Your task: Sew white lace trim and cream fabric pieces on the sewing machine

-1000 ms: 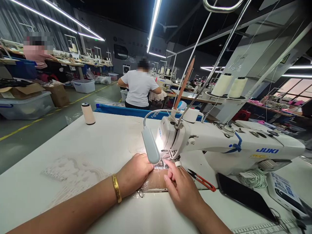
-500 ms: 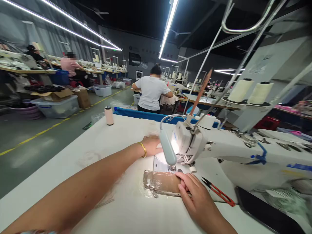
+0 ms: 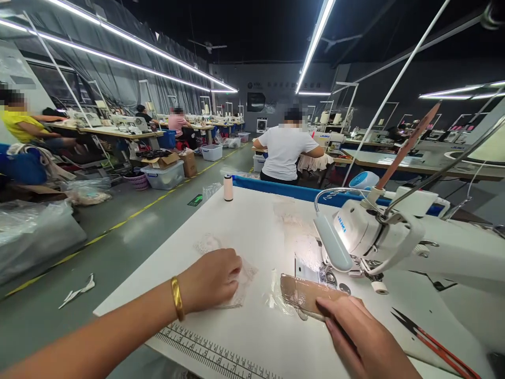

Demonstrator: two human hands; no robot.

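My left hand (image 3: 211,279), with a gold bangle on the wrist, is closed over a piece of sheer pale lace fabric (image 3: 246,276) on the white table. Its fingertips are partly hidden beneath the curled fingers. My right hand (image 3: 361,321) grips the right end of a flat brown slab in shiny clear film (image 3: 302,292), thumb at the near edge and fingers on top. That slab lies just in front of the sewing machine's needle plate (image 3: 306,269). More sheer lace (image 3: 303,242) lies beside the lit head of the sewing machine (image 3: 355,226).
Thread snips (image 3: 428,337) with red handles lie right of my right hand. A pale pink thread spool (image 3: 228,188) stands at the table's far left corner. Printed ruler marks (image 3: 213,350) run along the near edge. A co-worker in a white shirt (image 3: 286,152) sits ahead.
My left hand has drawn back from beside the machine head to the lace on the left, and its fingers have closed. The view has swung left. My right hand stays on the slab.
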